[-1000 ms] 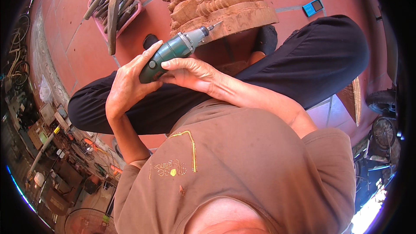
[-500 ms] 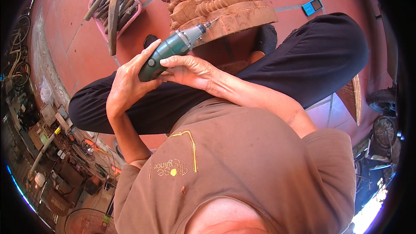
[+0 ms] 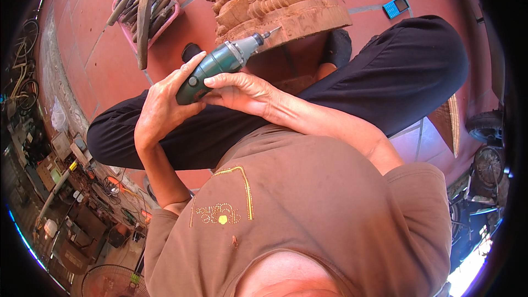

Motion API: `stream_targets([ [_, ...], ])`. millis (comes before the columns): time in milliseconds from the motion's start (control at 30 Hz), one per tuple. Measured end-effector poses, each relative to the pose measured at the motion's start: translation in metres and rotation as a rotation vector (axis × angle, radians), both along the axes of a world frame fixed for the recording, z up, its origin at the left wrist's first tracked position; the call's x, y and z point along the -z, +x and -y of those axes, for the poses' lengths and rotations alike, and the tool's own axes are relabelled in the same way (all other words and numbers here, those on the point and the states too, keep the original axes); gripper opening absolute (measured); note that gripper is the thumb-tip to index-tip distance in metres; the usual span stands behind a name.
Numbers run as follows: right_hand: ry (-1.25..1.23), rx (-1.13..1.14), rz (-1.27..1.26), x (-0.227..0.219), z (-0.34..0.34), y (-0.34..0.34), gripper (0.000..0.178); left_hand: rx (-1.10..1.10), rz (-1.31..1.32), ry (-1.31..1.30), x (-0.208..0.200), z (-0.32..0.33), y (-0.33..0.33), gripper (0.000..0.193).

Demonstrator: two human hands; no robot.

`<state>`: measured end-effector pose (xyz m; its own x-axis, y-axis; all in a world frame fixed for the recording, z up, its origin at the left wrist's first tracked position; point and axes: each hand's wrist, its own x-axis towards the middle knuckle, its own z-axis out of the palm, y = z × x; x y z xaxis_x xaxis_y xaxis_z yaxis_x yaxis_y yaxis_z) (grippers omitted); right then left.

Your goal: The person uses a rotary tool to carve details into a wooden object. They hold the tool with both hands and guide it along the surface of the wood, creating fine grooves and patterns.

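Note:
A dark green rotary tool [image 3: 217, 66] with a grey collar lies across both my hands, its thin metal bit pointing up and right. My left hand [image 3: 165, 102] wraps around the rear of its body, with the forefinger stretched along the top. My right hand [image 3: 242, 91] grips from the other side, thumb resting on the casing and fingers partly hidden beneath it. The bit's tip overlaps the side of a reddish-brown wood carving [image 3: 308, 17] with coin and scroll shapes; I cannot tell whether it touches the wood.
A pink basket [image 3: 175, 14] of carving tools or wooden-handled sticks stands at the far left on red floor tiles. A blue keypad phone [image 3: 395, 7] lies at the far right. My crossed legs [image 3: 396, 71] flank the carving. Cords and clutter [image 3: 113, 187] fill the left side; a fan [image 3: 110, 281] stands below.
The tool's front end has tipped slightly downward and to the right, its bit a little lower against the carving. Both hands keep nearly the same hold.

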<state>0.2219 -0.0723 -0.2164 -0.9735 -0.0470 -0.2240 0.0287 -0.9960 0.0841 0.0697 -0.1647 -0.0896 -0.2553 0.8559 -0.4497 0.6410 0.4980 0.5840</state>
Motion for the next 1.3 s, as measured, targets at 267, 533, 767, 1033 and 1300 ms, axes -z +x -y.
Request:
stream_targets([
  [267,-0.024,0.004,-0.004,-0.001,0.005,0.005,0.040,0.007,0.018,-0.023,-0.001,0.002,0.002,0.095],
  [533,-0.055,0.004,0.022,-0.003,0.009,0.009,0.041,0.060,0.036,-0.005,-0.001,0.004,0.001,0.095],
  [767,-0.072,0.018,0.044,-0.005,0.012,0.011,0.040,0.084,0.034,0.014,0.000,0.006,0.000,0.095],
  [1033,-0.048,-0.009,0.034,-0.001,0.012,0.009,0.040,0.057,0.020,-0.013,-0.002,0.006,0.001,0.095],
  [1300,-0.005,-0.008,-0.005,-0.001,0.007,0.006,0.038,0.041,0.006,0.018,0.001,0.007,0.001,0.095],
])
